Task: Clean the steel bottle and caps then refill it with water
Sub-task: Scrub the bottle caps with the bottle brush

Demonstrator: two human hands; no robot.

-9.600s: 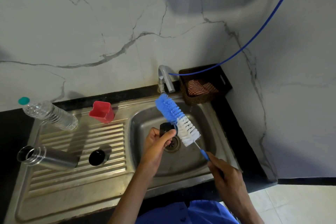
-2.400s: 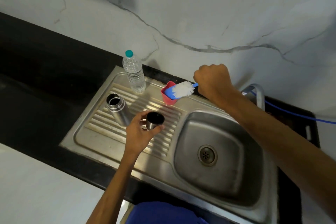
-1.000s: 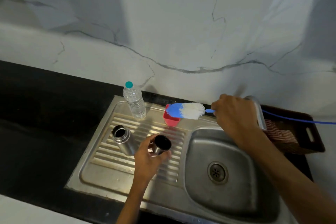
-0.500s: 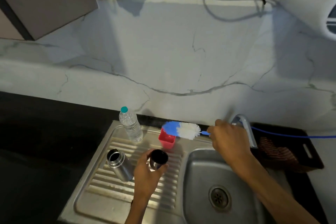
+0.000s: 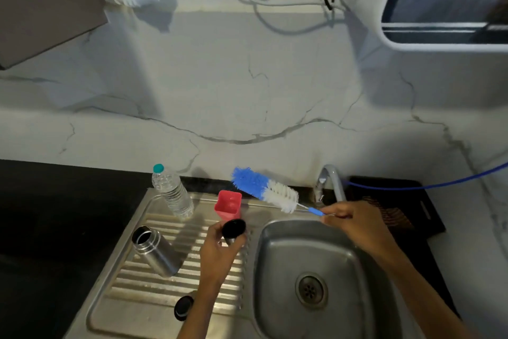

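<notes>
The open steel bottle (image 5: 156, 252) stands on the ribbed drainboard (image 5: 143, 278), left of my arm. My left hand (image 5: 218, 249) grips a steel cup-shaped cap (image 5: 233, 230) with a dark inside, held above the drainboard near the basin's edge. A second black cap (image 5: 183, 307) lies on the drainboard close to my forearm. My right hand (image 5: 354, 221) pinches the handle of the blue and white bottle brush (image 5: 265, 190), whose bristles point left, above the red cup (image 5: 228, 204).
A clear plastic water bottle (image 5: 172, 192) with a teal cap stands at the drainboard's back. The sink basin (image 5: 277, 270) with its drain lies right of the drainboard, the tap (image 5: 331, 177) behind it. A dark basket (image 5: 395, 206) and a blue hose (image 5: 428, 186) are at the right.
My head has tilted up, showing more wall. My right hand drew the brush up out of the red cup toward the right. My left hand raised the steel cap slightly.
</notes>
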